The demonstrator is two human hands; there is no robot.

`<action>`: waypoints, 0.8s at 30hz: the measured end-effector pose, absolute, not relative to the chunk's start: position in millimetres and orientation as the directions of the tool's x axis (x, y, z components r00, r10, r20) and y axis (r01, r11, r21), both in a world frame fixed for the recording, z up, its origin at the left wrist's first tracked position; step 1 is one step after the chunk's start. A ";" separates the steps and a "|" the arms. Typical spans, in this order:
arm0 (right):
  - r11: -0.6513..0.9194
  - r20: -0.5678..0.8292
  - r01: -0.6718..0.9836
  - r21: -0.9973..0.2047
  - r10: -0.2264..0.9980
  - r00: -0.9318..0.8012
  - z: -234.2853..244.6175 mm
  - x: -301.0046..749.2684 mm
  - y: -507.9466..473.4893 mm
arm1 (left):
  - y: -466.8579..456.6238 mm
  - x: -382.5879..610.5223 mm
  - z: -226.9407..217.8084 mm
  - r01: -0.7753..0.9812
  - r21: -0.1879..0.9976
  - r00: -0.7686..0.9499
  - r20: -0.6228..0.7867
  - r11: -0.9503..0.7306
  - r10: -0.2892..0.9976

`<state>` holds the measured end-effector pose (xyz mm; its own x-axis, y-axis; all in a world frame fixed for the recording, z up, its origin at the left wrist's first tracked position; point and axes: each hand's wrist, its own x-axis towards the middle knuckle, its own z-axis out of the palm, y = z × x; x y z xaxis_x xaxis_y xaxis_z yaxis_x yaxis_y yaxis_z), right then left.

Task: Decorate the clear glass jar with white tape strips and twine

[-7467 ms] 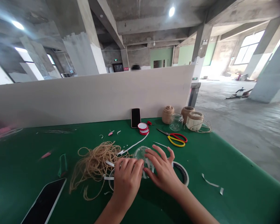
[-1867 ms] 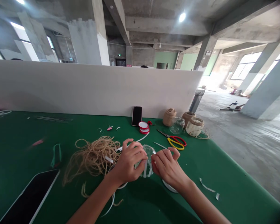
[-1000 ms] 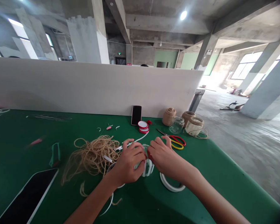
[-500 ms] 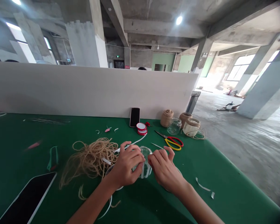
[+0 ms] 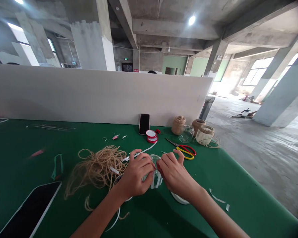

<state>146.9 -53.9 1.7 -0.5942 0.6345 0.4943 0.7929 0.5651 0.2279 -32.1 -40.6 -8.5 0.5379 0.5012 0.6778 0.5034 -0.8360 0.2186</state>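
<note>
Now both bare hands meet on a small glass jar [image 5: 155,159], which sits near the front middle of the green-topped table [image 5: 240,206]. The left hand [image 5: 136,173] wraps its near side, and the right hand [image 5: 173,175] presses against the opposite side. White strips [image 5: 155,181] run down the glass, though the hands make their fastening hard to judge. Loose jute twine [image 5: 96,168] lies just left.

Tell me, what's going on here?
A person's left hand grips a small glass jar with white strips on its side, and their right hand is against it. A tangled pile of twine lies nearby, and red-and-yellow scissors lie farther off on the green table.
</note>
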 end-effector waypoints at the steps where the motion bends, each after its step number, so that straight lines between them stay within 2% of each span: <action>1: 0.568 0.482 0.786 0.244 0.632 -0.607 4.9 146.0 -52.3 | -40.2 -31.9 -8.8 0.505 0.216 0.539 0.677 -0.836 0.501; 6: 0.547 0.450 0.764 0.342 0.618 -0.644 15.0 141.7 -43.6 | -38.8 -32.7 -10.7 0.517 0.205 0.548 0.667 -0.831 0.506; 8: 0.560 0.442 0.761 0.328 0.621 -0.648 17.7 141.4 -41.2 | -38.6 -33.5 -11.3 0.522 0.209 0.543 0.666 -0.827 0.511; 10: 0.569 0.477 0.787 0.237 0.637 -0.605 20.2 142.9 -40.6 | -38.6 -34.2 -11.9 0.518 0.216 0.537 0.670 -0.827 0.512; 13: 0.557 0.587 0.830 -0.010 0.675 -0.446 22.4 148.5 -44.3 | -38.3 -34.6 -13.0 0.502 0.225 0.534 0.679 -0.835 0.504; 15: 0.569 0.609 0.813 -0.126 0.691 -0.389 20.8 153.0 -49.5 | -38.1 -34.6 -13.6 0.498 0.234 0.533 0.677 -0.835 0.507; 20: 0.590 0.560 0.794 -0.144 0.710 -0.426 2.1 156.8 -63.1 | -38.5 -33.2 -13.5 0.505 0.251 0.531 0.664 -0.826 0.527; 24: 0.511 0.611 0.853 -0.106 0.710 -0.350 -14.6 149.2 -65.6 | -39.8 -31.5 -10.6 0.499 0.248 0.523 0.679 -0.831 0.516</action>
